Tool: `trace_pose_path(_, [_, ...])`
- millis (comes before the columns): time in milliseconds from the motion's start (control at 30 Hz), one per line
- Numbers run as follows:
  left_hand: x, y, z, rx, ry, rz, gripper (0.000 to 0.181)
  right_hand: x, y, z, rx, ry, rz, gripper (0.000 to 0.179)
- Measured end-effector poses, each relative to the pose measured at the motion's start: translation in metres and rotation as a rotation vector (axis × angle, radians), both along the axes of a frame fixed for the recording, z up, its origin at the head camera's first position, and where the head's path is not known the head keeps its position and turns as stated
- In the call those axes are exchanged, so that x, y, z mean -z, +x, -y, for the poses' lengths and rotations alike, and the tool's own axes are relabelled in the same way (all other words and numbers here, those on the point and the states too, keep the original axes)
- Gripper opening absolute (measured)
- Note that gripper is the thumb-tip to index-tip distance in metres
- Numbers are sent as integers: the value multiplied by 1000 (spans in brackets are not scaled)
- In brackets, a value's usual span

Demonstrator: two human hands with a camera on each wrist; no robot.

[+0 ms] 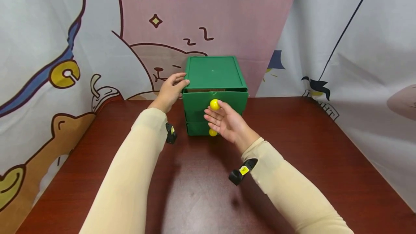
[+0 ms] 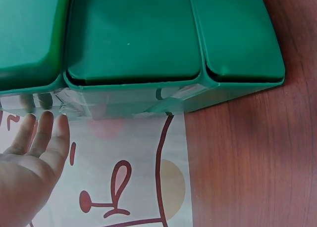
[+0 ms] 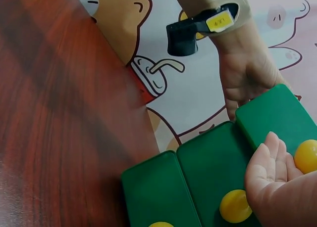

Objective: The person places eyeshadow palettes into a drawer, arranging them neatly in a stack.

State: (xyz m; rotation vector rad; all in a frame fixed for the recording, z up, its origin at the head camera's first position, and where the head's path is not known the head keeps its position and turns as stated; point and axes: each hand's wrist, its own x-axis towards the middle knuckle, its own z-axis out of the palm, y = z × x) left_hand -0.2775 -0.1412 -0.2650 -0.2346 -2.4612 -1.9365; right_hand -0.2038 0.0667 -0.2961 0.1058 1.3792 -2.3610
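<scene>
A green three-drawer box (image 1: 214,71) with yellow knobs stands on the table. Its top drawer (image 1: 198,100) sticks out slightly, leaving a narrow gap under the lid. My right hand (image 1: 232,124) is at that drawer's round yellow knob (image 1: 215,104); the thumb and index finger pinch it while the other fingers extend loosely. In the right wrist view the thumb is out of sight beside the knob (image 3: 307,155). My left hand (image 1: 172,91) rests against the box's left side near the upper front corner, fingers fairly straight. The left wrist view shows those fingertips (image 2: 62,123) at the side wall.
A dark red-brown wooden table (image 1: 195,190) lies under the box. Behind it hangs a cloth printed with cartoon animals (image 1: 253,17). Lower yellow knobs (image 3: 236,206) project from the drawers beneath my right hand. Each wrist wears a black camera strap (image 1: 242,170).
</scene>
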Motion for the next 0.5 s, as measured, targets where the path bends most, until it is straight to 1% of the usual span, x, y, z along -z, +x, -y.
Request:
trace_pose_path(233, [-1, 0, -1, 1, 28, 23, 47, -3, -9, 3, 26, 13, 36, 35])
trace_pose_path(500, [-2, 0, -1, 7, 15, 16, 46, -5, -16, 4, 38, 7, 51, 35])
